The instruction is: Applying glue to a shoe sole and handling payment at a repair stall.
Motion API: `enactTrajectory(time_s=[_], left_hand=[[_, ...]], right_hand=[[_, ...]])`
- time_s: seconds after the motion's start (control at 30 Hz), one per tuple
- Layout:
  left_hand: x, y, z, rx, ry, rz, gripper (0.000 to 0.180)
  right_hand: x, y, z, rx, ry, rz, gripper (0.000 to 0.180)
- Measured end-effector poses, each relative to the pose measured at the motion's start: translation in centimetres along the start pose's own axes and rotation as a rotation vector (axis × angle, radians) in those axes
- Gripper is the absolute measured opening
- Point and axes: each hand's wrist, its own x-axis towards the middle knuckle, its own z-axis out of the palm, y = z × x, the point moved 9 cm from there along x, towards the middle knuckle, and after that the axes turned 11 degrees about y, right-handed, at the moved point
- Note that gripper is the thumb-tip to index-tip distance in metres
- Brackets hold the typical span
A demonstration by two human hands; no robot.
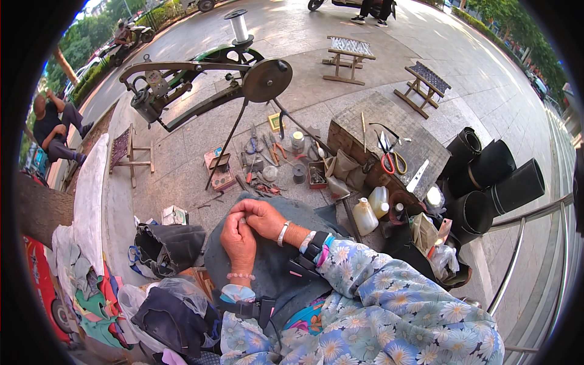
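Observation:
My left hand [238,244] and my right hand [266,219] are pressed together above my lap, with the fingers of both curled in. Whatever lies between them is too small or too hidden to name. Under them a dark grey-blue cloth [298,228] spreads over my knees. Just beyond it, hand tools lie on the paving, among them orange-handled pliers [279,152] and a small open box of metal bits [317,176]. A hand-cranked sewing machine [201,82] on thin legs stands farther off, a white thread spool [238,27] on top.
On the right, a wooden box [353,131] bears red-and-yellow-handled scissors [387,152]. Beside it stand plastic bottles [365,217] and black rolled sheets [517,185]. Folding stools [347,48] stand ahead. Dark bags [173,316] lie at my left. A person sits [55,128] far left.

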Motion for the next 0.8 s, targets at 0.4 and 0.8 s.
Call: enactTrajectory(time_s=[0.4, 0.8], left_hand=[[0.00, 0.10, 0.13, -0.018, -0.006, 0.003, 0.012], [0.02, 0.13, -0.03, -0.012, 0.002, 0.034, 0.012]], right_hand=[[-0.04, -0.42, -0.15, -0.016, -0.001, -0.030, 0.036], [-0.05, -0.32, -0.04, 0.001, -0.004, -0.016, 0.037]])
